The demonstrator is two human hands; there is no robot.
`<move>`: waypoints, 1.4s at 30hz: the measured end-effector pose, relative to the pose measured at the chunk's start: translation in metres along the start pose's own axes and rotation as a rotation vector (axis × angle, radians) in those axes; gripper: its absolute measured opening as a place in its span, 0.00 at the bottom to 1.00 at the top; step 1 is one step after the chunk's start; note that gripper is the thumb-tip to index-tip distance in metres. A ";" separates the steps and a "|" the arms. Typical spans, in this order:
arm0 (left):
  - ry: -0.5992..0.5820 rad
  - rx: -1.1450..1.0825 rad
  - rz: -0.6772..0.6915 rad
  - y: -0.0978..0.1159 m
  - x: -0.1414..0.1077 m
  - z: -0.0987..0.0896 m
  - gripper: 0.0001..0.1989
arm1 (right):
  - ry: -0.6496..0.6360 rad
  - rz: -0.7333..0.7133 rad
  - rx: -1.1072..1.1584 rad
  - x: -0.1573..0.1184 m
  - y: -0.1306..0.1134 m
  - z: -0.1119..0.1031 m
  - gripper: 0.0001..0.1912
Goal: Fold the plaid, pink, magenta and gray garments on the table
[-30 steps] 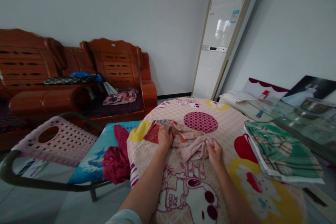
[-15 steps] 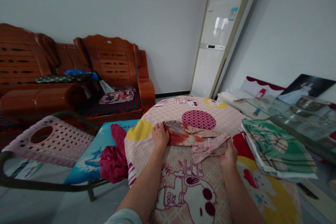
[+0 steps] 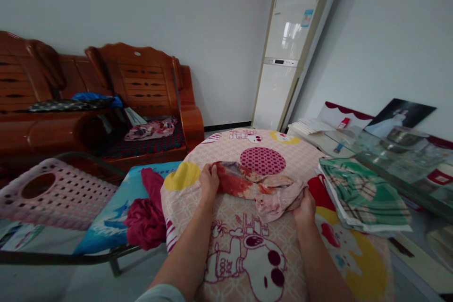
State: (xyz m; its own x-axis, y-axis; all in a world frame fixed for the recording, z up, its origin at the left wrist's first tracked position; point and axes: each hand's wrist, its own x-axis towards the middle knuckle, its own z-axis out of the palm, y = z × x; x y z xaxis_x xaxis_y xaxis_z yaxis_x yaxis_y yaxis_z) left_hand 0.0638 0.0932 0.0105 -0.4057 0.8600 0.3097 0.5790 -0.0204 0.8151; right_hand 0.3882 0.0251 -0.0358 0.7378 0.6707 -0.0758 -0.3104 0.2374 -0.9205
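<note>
A crumpled, long piece of patterned fabric (image 3: 247, 184), rust-red and grey toward the left and pale pink toward the right, stretches between my hands. My left hand (image 3: 209, 180) is closed on its left end. At its right end, my right hand (image 3: 305, 205) grips the pink part, fingers partly hidden by the folds. A loose pink flap hangs down near the right. Beneath lies a cartoon-printed cloth (image 3: 233, 219) spread over a rounded surface. Whether the fabric is a garment or a scarf, I cannot tell.
A green plaid folded cloth (image 3: 364, 193) lies at the right, beside a glass shelf (image 3: 385, 160). To the left, a chair (image 3: 60, 193) holds a blue cushion (image 3: 102, 226) and a crumpled maroon cloth (image 3: 146, 222). Wooden seats (image 3: 141, 80) and a tall white cabinet-like unit (image 3: 279, 47) stand behind.
The view has turned slightly, shifting the scene left. Both hands keep hold of the fabric; its left part now shows more rust-red, and the pink flap is spread a little wider.
</note>
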 end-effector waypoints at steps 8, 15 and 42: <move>0.136 -0.043 0.007 0.004 -0.003 -0.004 0.14 | -0.089 -0.119 -0.113 -0.016 -0.013 0.006 0.13; -0.322 -0.175 0.571 0.049 -0.062 0.026 0.10 | -0.101 -0.161 -0.217 -0.015 -0.013 0.004 0.17; -0.273 -0.995 -0.297 0.033 -0.028 0.029 0.16 | -0.763 -0.339 -0.544 -0.051 -0.034 0.022 0.38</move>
State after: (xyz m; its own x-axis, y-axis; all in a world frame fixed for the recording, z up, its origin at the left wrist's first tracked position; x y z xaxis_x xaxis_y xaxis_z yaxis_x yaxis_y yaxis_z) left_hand 0.1147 0.0835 0.0147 -0.1926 0.9812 0.0144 -0.4033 -0.0926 0.9104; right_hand 0.3479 -0.0019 0.0079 0.0943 0.9445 0.3147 0.3029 0.2739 -0.9128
